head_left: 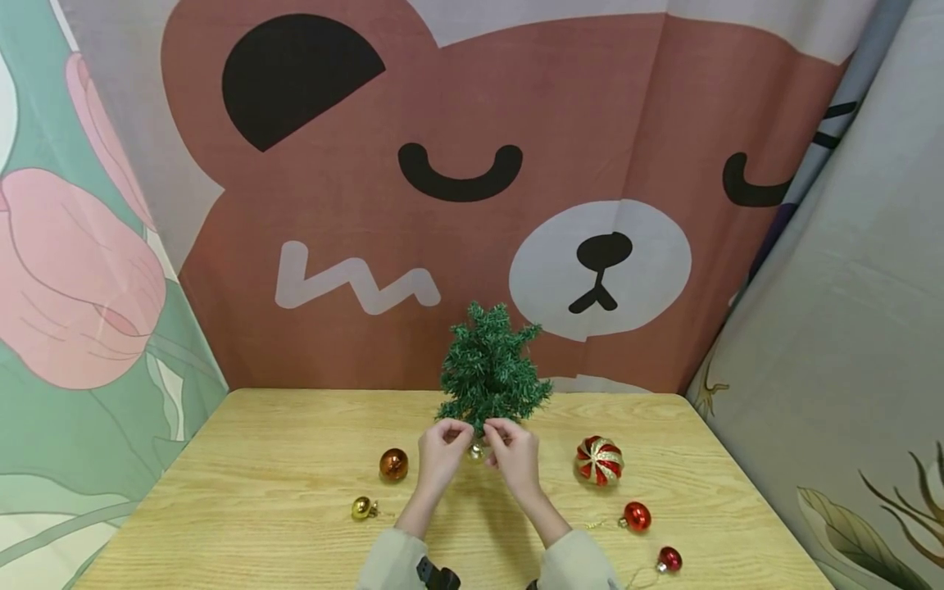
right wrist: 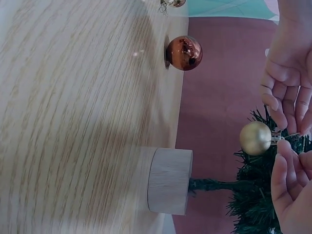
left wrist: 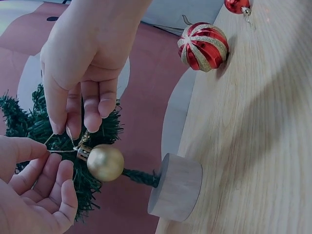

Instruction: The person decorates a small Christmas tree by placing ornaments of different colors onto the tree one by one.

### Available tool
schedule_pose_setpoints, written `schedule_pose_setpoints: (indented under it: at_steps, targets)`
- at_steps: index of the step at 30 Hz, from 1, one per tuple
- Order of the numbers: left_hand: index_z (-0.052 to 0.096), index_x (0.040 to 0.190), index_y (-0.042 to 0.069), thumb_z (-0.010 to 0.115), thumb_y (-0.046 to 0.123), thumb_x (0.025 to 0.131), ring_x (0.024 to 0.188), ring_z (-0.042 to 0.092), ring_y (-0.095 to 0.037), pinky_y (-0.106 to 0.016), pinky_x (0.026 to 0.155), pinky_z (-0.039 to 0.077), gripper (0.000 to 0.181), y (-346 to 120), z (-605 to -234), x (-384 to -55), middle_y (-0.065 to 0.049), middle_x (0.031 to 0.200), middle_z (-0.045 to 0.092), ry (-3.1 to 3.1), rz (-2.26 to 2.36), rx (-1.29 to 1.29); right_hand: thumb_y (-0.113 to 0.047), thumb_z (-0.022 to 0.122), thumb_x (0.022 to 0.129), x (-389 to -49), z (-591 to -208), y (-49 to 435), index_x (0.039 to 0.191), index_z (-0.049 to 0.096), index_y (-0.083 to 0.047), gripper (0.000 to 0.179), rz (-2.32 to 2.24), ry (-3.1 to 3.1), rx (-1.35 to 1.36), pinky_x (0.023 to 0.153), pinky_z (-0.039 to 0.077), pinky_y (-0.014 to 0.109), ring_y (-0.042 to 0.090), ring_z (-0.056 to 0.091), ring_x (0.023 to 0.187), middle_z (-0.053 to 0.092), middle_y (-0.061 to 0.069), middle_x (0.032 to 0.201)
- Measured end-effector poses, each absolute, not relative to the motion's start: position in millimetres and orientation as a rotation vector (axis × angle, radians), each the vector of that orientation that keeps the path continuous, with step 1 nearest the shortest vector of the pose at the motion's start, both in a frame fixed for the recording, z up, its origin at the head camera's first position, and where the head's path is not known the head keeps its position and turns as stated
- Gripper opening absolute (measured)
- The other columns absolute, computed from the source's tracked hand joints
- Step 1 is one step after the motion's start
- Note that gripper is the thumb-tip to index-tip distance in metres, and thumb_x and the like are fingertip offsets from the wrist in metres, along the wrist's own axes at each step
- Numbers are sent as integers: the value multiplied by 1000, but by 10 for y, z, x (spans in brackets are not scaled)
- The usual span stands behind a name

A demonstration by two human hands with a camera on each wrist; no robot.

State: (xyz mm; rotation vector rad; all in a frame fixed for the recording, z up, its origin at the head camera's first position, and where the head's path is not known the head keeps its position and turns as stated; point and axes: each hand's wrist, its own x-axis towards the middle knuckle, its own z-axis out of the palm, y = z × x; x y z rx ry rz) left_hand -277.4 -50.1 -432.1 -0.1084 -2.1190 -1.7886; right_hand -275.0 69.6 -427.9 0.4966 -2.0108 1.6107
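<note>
A small green Christmas tree (head_left: 490, 369) stands at the table's far side; the left wrist view shows its round wooden base (left wrist: 175, 187). In front of its branches hangs a matte gold bauble (left wrist: 106, 162) on a thin gold cord (left wrist: 61, 150). My left hand (head_left: 442, 455) pinches one side of the cord loop between thumb and forefinger. The loop's other side is pinched by my right hand (head_left: 516, 459), so the cord is spread between the two hands. Whether the cord passes round a twig is hidden by the fingers and needles.
Left of the hands lie a copper-coloured bauble (head_left: 394, 464) and a small shiny gold bauble (head_left: 362, 508). To the right are a red-and-gold striped bauble (head_left: 599, 460), a red bauble (head_left: 636, 516) and a darker red bauble (head_left: 669, 560). A bear-print curtain (head_left: 332, 344) hangs behind the wooden table (head_left: 258, 492).
</note>
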Motion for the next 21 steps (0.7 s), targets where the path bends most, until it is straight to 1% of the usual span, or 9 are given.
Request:
schedule_pose_setpoints:
  at_steps: [4, 7, 10, 15, 16, 19, 21]
  targets:
    - [67, 81, -2, 65, 5, 80, 64, 55, -10, -20, 59, 45, 8, -513, -4315, -2790, -8, 72, 64, -2136, -1757, -117, 5, 61, 84, -2844, -4395, 702, 88, 66, 12, 10, 1509, -2023, 488, 36, 39, 12, 28, 52, 36, 60, 19, 60]
    - [67, 81, -2, 64, 5, 80, 62, 54, -10, -19, 56, 44, 7, -520, -4303, -2796, -8, 71, 63, -2138, -1730, -139, 3, 62, 84, -2857, -4419, 697, 87, 66, 11, 9, 1449, -2021, 490, 37, 38, 11, 25, 52, 36, 60, 16, 58]
    - [67, 80, -1, 64, 4, 81, 60, 52, -8, -19, 54, 43, 6, -523, -4297, -2806, -7, 69, 63, -2143, -1672, -158, 4, 62, 84, -2856, -4419, 691, 87, 66, 10, 8, 1424, -2011, 499, 37, 39, 12, 25, 52, 36, 61, 17, 60]
    - [68, 78, 1, 64, 4, 82, 58, 49, -7, -19, 54, 42, 6, -516, -4275, -2822, -4, 66, 61, -2157, -1588, -164, 6, 62, 83, -2862, -4413, 679, 85, 67, 9, 6, 1363, -1991, 500, 37, 39, 11, 7, 51, 36, 63, 16, 65]
    - [68, 78, 1, 64, 5, 82, 58, 48, -6, -20, 54, 42, 6, -513, -4266, -2821, -4, 66, 60, -2160, -1579, -164, 6, 62, 82, -2864, -4414, 677, 84, 67, 9, 6, 1348, -1983, 501, 37, 39, 11, 5, 50, 36, 64, 16, 66]
    - [68, 78, 2, 65, 5, 83, 57, 48, -7, -20, 53, 41, 6, -507, -4242, -2815, -3, 66, 60, -2162, -1576, -161, 7, 63, 82, -2873, -4423, 673, 84, 67, 9, 5, 1304, -1951, 507, 37, 39, 11, 5, 50, 36, 64, 14, 67]
    - [68, 78, 3, 65, 6, 83, 57, 47, -7, -20, 53, 41, 7, -504, -4233, -2812, -2, 66, 60, -2168, -1577, -157, 8, 63, 81, -2878, -4433, 671, 83, 67, 8, 5, 1279, -1935, 509, 37, 39, 10, 9, 51, 35, 64, 13, 67]
